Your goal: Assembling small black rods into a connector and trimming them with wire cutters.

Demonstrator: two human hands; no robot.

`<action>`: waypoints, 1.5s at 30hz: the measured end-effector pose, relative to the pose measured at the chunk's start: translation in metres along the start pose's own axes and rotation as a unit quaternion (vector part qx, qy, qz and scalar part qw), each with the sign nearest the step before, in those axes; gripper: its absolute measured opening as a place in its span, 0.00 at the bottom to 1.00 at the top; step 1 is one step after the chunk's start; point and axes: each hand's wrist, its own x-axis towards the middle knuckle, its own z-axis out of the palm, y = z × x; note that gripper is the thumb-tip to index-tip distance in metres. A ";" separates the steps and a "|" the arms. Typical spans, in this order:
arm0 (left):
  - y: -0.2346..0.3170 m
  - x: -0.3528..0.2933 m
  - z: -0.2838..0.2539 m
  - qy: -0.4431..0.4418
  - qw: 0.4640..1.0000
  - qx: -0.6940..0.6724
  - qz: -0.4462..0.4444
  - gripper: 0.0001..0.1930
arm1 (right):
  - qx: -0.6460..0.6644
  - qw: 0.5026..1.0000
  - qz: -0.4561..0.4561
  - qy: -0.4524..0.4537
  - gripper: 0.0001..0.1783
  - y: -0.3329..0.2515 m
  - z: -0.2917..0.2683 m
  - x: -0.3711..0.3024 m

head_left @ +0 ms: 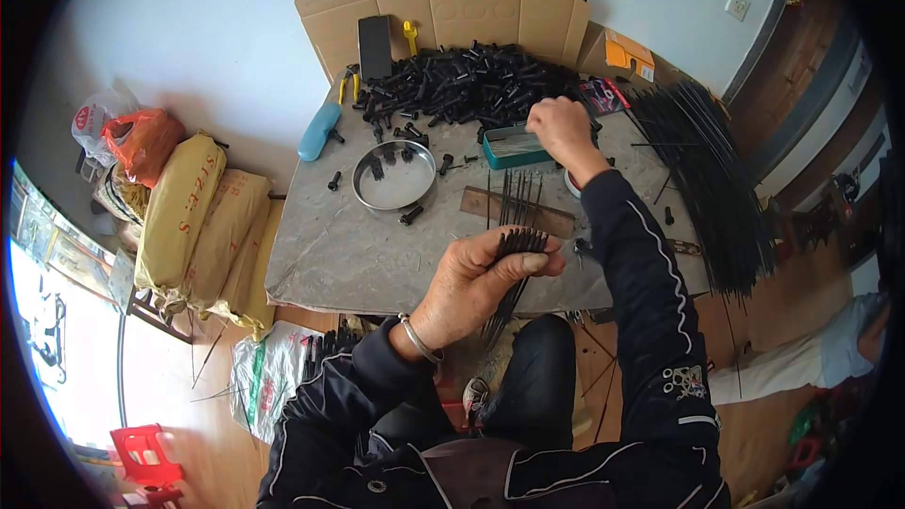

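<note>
Grey tbl (311, 254), stone-look top, agst white wall (236, 38); wood floor below. L hand (485, 278): fingers + thumb closed firmly round a bunch of thin blk rods (516, 243), held over near edge of tbl; a few rods stick out well past the rest, toward far side. R hand (563, 135): fingers curled, at R end of green tin (500, 156); can't tell if it grips anything or touches tin. Wood strip (556, 220) just beyond L hand, partly behind rods. L of strip: round pan (395, 205), shiny rim, dark marks inside, far side (pcs or reflections, unclear). Loose blk bolts (335, 181) scattered nr pan; big heap (462, 85) of similar at back, in front of folded cardboard (471, 5). Yellow wrench (410, 36) upright nr cardboard. R side of tbl: large rod pile (707, 179), ends past edge. Off tbl, L: yellow sacks (179, 217), red bag (144, 143) nr top; red stool (146, 455) lower L.
</note>
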 end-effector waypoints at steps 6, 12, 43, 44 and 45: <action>-0.001 -0.003 0.001 0.007 1.000 0.000 -0.005 0.12 | 0.554 0.824 0.111 0.041 0.07 -0.069 -0.146 -0.060; -0.006 0.000 0.005 0.006 1.000 -0.002 0.014 0.13 | 0.389 0.918 -0.031 0.070 0.10 -0.106 -0.201 -0.117; -0.001 0.008 0.009 -0.067 0.998 0.009 -0.006 0.12 | 0.348 0.926 -0.049 0.141 0.15 -0.102 -0.202 -0.123; 0.000 0.008 0.008 -0.077 0.997 0.003 -0.013 0.12 | 0.350 0.925 -0.065 0.135 0.15 -0.100 -0.203 -0.121; -0.001 0.009 0.007 -0.076 0.997 0.004 -0.013 0.12 | 0.350 0.924 -0.065 0.135 0.15 -0.099 -0.204 -0.119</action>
